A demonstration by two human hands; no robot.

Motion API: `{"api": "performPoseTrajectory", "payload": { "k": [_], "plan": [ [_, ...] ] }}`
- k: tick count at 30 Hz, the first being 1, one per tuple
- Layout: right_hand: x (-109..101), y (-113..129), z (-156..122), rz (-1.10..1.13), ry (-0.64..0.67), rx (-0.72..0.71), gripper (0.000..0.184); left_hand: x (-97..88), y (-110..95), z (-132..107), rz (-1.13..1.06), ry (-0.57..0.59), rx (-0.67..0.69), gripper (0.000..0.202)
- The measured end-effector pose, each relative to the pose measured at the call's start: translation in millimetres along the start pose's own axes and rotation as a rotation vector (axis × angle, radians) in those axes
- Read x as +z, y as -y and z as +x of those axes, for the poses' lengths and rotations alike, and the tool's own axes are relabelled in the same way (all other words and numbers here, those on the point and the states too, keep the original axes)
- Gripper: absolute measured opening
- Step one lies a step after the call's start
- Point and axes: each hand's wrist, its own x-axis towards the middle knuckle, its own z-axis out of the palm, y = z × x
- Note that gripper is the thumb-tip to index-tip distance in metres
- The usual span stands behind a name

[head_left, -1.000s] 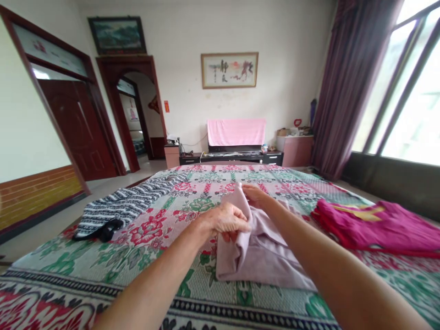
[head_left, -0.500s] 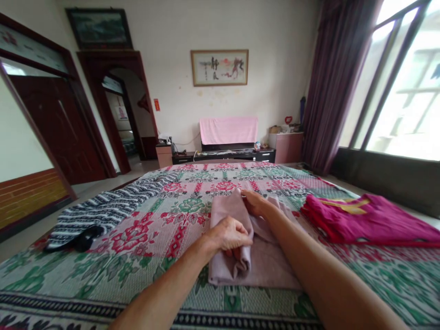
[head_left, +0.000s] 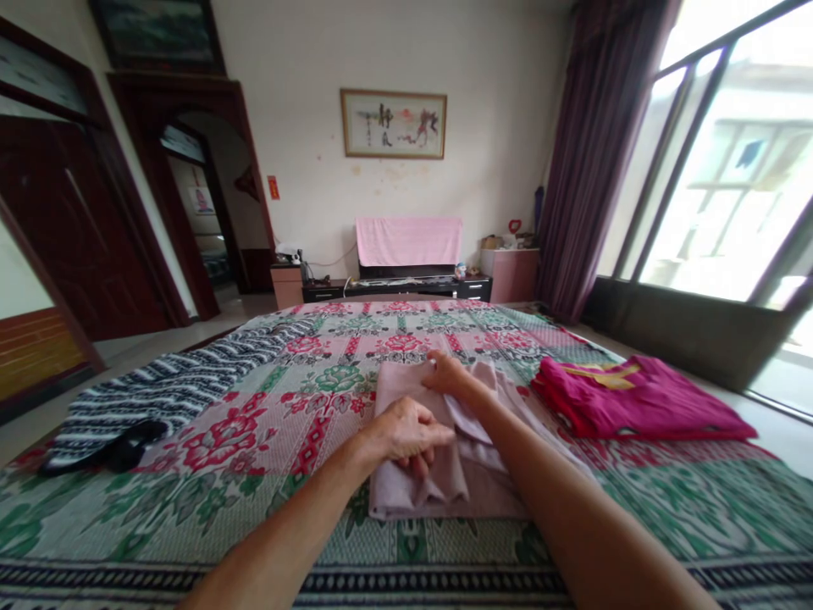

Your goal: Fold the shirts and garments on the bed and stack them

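A pale mauve garment [head_left: 406, 483] lies partly folded on the flowered bedspread [head_left: 267, 440] in front of me. My left hand [head_left: 406, 434] pinches a fold of it at the near left side, fingers closed on the cloth. My right hand [head_left: 448, 373] reaches further out and grips the garment's far edge, pressing it down on the bed.
A folded magenta garment [head_left: 628, 398] lies to the right on the bed. A black-and-white striped garment [head_left: 171, 390] lies to the left. Beyond the bed stand a low cabinet with a pink cloth [head_left: 407, 240], a doorway on the left and a large window with a purple curtain on the right.
Both hands have lowered the lifted fold of the mauve garment onto the bed. The view has swung to the right.
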Motion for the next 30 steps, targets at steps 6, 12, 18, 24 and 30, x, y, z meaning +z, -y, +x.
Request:
{"api": "performPoseTrajectory", "payload": {
  "k": [6,12,18,24,30],
  "plan": [
    [-26,-8,7,-0.238,-0.03,-0.031,0.043,-32.6,29,9,0.592,-0.678,0.04,0.024],
    [-26,-8,6,-0.282,0.038,-0.095,0.037,-52.7,59,19,0.466,-0.419,-0.223,0.041],
    [-11,-8,2,-0.329,0.135,-0.202,0.033,-48.1,59,21,0.351,-0.334,-0.237,0.035],
    [-9,-14,4,-0.35,0.145,-0.229,0.033,-48.7,57,19,0.389,-0.342,-0.213,0.033],
    [-4,-17,8,-0.361,0.097,-0.223,0.041,-56.7,44,3,0.285,-0.09,-0.246,0.045]
  ]
}}
